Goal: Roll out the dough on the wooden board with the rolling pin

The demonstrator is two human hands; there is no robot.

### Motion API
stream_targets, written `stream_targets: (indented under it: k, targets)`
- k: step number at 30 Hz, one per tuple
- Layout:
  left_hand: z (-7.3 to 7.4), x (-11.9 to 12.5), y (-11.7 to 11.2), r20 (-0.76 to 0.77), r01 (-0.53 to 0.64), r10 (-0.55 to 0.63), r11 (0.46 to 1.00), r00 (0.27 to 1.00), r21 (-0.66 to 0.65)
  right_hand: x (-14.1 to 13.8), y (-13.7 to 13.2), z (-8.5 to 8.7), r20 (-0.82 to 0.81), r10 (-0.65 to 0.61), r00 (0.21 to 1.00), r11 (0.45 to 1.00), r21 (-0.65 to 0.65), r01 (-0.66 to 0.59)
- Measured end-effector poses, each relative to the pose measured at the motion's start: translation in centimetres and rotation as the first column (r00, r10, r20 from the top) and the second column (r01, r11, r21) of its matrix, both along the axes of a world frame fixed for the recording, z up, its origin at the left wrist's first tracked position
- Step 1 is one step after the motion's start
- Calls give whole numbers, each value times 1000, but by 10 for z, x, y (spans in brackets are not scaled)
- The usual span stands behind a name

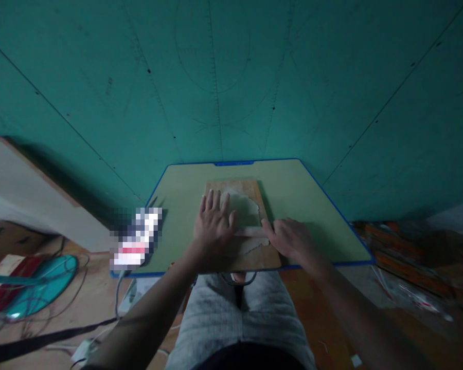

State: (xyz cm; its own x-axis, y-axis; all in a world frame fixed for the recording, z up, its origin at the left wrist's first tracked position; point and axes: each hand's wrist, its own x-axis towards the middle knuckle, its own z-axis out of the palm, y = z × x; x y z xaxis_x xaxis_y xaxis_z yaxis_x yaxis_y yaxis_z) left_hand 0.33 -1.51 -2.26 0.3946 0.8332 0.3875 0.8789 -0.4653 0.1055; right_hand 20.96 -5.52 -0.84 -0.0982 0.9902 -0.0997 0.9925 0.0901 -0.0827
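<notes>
A thin sheet of pale dough (246, 208) lies on a wooden board (268, 257) on a green table with a blue rim (324, 195). A light rolling pin (250, 232) lies across the dough. My left hand (214, 223) presses flat on the pin's left end, fingers stretched out. On the pin's right end rests my right hand (291, 239), palm down, fingers extended and close together.
A blurred-out object (136, 237) sits at the table's left front corner. A teal wall (231, 77) rises right behind the table. On the floor at left are a teal fan base (42, 288) and cables; clutter lies at right (401, 267).
</notes>
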Motion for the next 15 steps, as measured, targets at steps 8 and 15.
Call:
stream_targets:
  k: [8,15]
  targets:
    - [-6,-4,-51,-27,-68,68,998,997,9,3,-31,-13,-44,23,999,999,46,-21]
    - [-9,-13,-59,-72,0,-1,1000,997,-18,7,-28,1,117,172,978,985,-50,-167]
